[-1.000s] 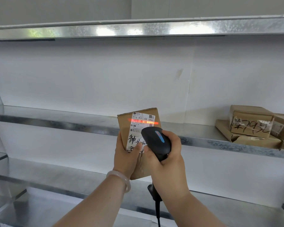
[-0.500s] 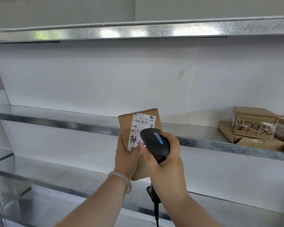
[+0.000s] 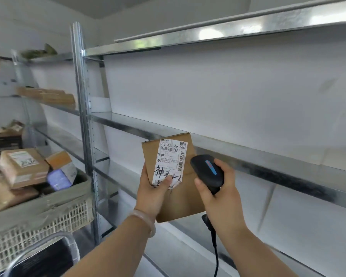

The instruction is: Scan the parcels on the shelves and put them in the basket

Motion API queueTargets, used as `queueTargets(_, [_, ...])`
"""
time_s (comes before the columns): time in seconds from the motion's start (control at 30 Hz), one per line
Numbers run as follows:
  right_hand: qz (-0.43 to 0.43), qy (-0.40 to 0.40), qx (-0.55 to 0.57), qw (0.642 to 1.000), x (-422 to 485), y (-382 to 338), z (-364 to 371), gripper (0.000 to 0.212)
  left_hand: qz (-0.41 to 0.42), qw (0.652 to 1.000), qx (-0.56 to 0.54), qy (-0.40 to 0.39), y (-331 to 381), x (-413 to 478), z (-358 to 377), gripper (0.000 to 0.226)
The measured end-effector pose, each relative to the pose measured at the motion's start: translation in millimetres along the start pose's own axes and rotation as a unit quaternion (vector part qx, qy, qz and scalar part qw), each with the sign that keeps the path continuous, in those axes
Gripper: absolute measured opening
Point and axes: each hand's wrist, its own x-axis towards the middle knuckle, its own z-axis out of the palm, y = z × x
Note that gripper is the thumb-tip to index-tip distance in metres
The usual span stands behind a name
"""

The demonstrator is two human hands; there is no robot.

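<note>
L hand grasps cardboard parcel, R hand grasps barcode scanner; basket lies left of parcel, nearer L hand.

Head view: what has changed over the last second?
The red scan line on the label is gone. The scanner, in the right hand, has drawn off to the right, clear of the label. The view has swung left, so the loaded basket is now in sight. Unchanged: the left hand grips the parcel upright, and the right hand grips the scanner.
</note>
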Motion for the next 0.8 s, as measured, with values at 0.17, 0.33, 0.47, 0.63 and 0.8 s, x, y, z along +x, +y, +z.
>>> queueTargets(0.17, [0.002, -0.082, 0.046, 0.996, -3.6, 0.4, 85.7, 0.06, -0.016, 0.997, 0.018, 0.078, 0.3, 11.6, -84.7, 0.054])
queueTargets(0.33, [-0.002, -0.131, 0.079, 0.988, -18.0, -7.8, 179.9, 0.061, -0.041, 0.987, 0.048, 0.149, 5.5, 20.3, -169.6, 0.071])
queueTargets(0.47, [0.0, -0.162, 0.1, 0.982, -26.6, -21.7, 256.0, 0.06, -0.038, 0.978, 0.083, 0.189, 10.1, 37.6, -240.8, 0.067])
queueTargets(0.63, [0.009, -0.185, 0.119, 0.976, -37.6, -38.1, 344.2, 0.063, -0.018, 0.973, 0.121, 0.195, 8.0, 61.9, -320.9, 0.07])
queueTargets(0.8, [0.013, -0.215, 0.135, 0.967, -43.7, -49.9, 415.0, 0.063, -0.051, 0.969, 0.098, 0.219, -2.9, 81.4, -391.8, 0.072])
